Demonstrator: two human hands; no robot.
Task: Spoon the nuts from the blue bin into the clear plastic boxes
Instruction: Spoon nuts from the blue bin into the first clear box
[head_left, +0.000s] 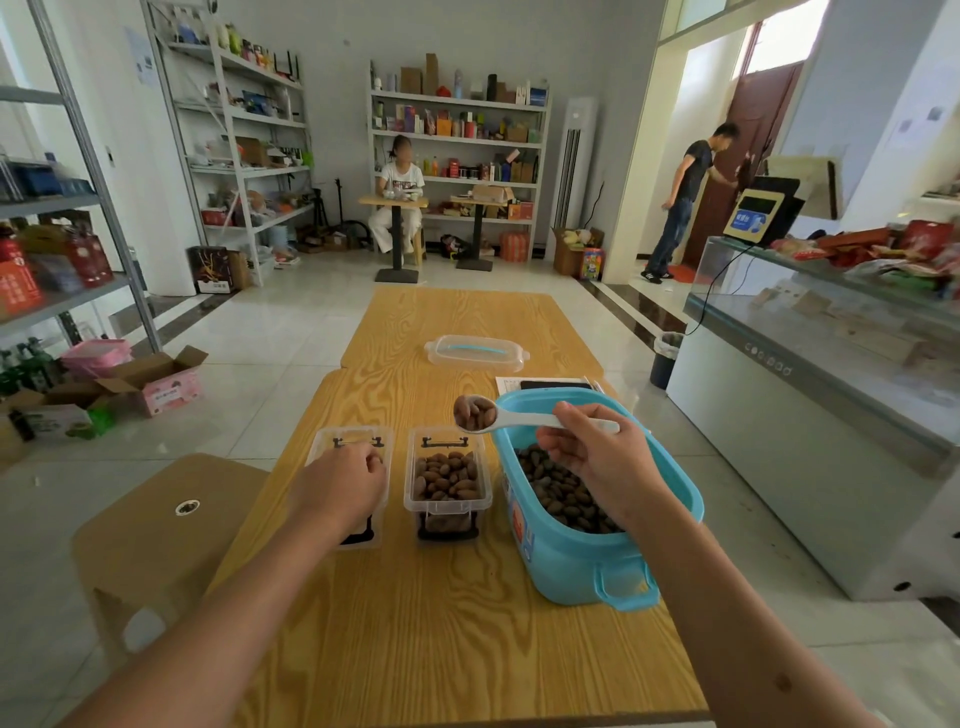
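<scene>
**Loaded spoon up over the bin's far-left rim**

R hand (587, 457) pinches the handle of a white plastic measuring spoon (511, 415), fingers curled round it. The bowl is heaped w/ brown nuts (471, 413) and sits above the far-left corner of the blue plastic bin (582, 551). The bin itself holds a dark pile of nuts and stands on the yellow wood-grain table (441, 623).

Just left of the bin: a clear plastic box (448, 483), nuts filling it near the rim. Next one further left, a second clear plastic box (349, 441); L hand (345, 486) lies over it, fingers curled at its far edge. Contents hidden by the hand, can't tell.

Beyond the bin, well apart: a clear lid w/ blue handle (475, 352) lies flat on the table.
</scene>
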